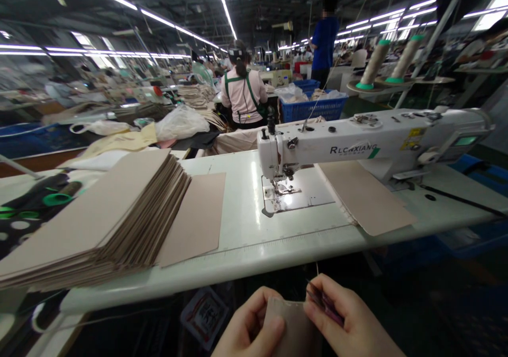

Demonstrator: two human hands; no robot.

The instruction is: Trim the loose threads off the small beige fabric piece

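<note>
You hold a small tan piece point(291, 325) below the tabletop's near edge, low in view, its lower end cut off, so its long axis can't be told. Your left hand point(250, 325) pinches its left side, thumb on top. Your right hand point(349, 322) closes on thin purple snips point(323, 302), tips pointing up-left at the piece's top corner; blades blurry. On the tabletop point(278, 235): sewing machine point(369, 143), tan panel stack point(99, 219) at left.
</note>
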